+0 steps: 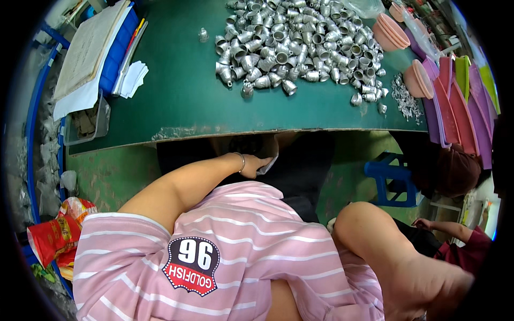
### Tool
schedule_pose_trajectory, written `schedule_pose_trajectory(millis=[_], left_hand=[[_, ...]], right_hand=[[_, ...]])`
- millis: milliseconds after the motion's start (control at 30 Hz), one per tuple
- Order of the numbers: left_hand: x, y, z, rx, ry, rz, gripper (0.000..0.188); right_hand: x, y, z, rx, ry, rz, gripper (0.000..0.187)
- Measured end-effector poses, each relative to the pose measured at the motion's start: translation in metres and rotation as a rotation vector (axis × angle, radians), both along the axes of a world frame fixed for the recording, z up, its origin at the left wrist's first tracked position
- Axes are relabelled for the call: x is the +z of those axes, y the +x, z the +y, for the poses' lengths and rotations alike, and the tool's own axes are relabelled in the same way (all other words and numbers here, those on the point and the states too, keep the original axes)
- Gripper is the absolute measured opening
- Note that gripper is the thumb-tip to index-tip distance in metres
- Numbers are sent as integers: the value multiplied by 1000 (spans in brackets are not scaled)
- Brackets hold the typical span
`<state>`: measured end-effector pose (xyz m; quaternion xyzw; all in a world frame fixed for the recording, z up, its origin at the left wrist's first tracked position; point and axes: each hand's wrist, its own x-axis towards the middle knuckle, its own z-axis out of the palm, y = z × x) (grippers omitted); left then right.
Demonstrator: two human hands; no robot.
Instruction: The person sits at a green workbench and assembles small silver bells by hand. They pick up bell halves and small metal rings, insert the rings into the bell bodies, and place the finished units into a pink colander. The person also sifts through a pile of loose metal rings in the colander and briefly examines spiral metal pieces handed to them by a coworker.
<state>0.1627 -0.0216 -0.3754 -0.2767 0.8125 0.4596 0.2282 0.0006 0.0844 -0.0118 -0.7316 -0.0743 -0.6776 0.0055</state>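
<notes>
My left hand (250, 166), with a bracelet at the wrist, is below the table's front edge, over my lap. Its fingers are closed on the rim of a pale, thin-walled container (270, 159); most of that thing is hidden under the table edge. My right arm is bent out to the lower right, and my right hand (441, 289) is blurred near the picture's rim, its fingers not readable. A large heap of small silver metal cups (300, 48) lies on the green table (166, 69) beyond my hands.
Pink bowls (393, 33), small silver bits (405, 99) and coloured trays (463, 107) line the table's right. Papers on a blue holder (115, 59) and a clear bin (101, 120) stand left. Below are a blue stool (393, 179), a red bag (53, 238) and another person's hand (423, 222).
</notes>
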Motion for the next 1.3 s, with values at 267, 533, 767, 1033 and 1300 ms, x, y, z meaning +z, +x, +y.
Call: schedule_pose_trajectory(millis=[267, 533, 767, 1033, 1300], left_hand=[[98, 51, 10, 239, -137, 494, 59], [164, 65, 21, 522, -107, 862, 31], [173, 63, 7, 764, -505, 991, 27], [160, 49, -15, 939, -733, 964, 33], [158, 49, -17, 892, -732, 998, 32]], right_hand=[[-119, 2, -107, -715, 854, 456, 12], [-209, 8, -152, -937, 963, 514, 33], [-191, 1, -127, -833, 1072, 327, 26], [-203, 15, -146, -652, 994, 363, 27], [-205, -104, -158, -1609, 846, 396, 30]])
